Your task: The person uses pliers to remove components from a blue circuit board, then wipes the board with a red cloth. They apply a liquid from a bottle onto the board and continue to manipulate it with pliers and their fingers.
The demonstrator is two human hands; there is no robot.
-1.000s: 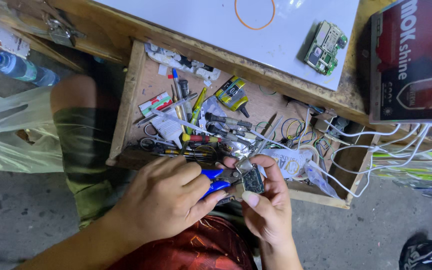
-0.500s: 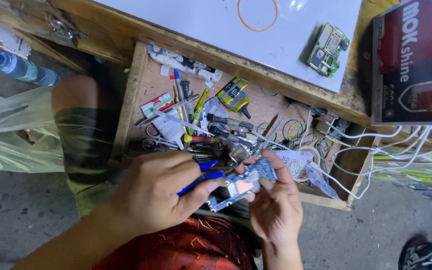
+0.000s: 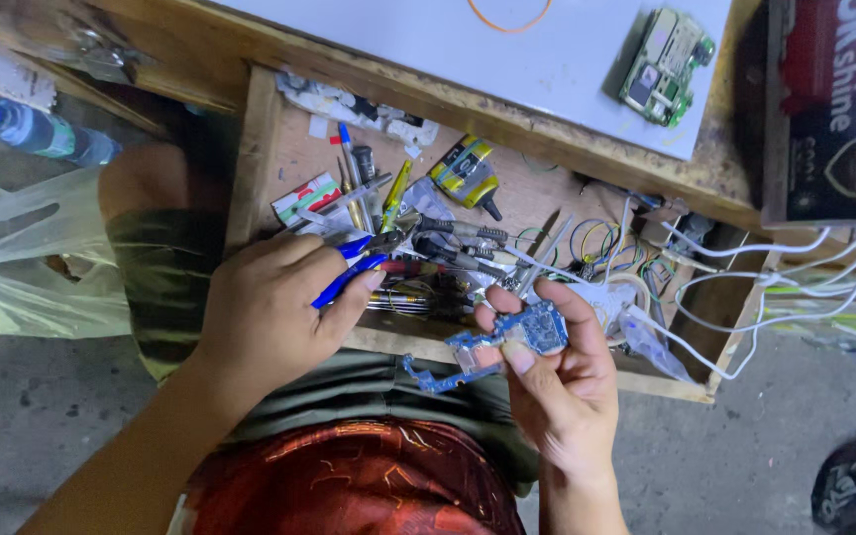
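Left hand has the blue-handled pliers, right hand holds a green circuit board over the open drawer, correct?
Not quite. In the head view the board in the right hand is blue; the green board lies on the tabletop. Left hand does hold the blue-handled pliers over the drawer.

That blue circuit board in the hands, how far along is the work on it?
Done: the blue circuit board is bare, out of any casing, and held up over the open wooden drawer. In hand: the right hand pinches it between thumb and fingers, while the left hand grips blue-handled pliers, tips apart from the board. Left: the pliers have not yet touched the board; a green board lies on the white sheet.
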